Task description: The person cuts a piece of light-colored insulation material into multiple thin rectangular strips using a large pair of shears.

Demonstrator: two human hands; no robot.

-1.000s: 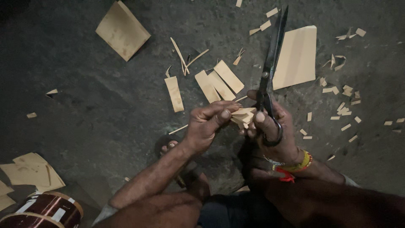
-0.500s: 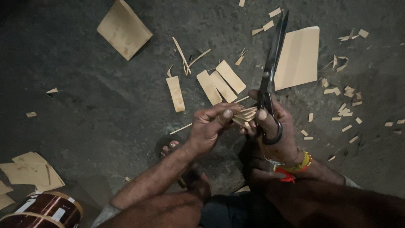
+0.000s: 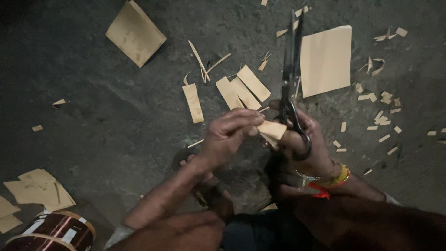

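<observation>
Between both hands, folded paper piece

1 head-worn camera looks steeply down, close over the person's own forearms, which enter from 6 o'clock. The left hand and right hand sit just below frame centre, and the dark floor fills the frame out to 12 o'clock. No 2nd view shares the scene.
</observation>
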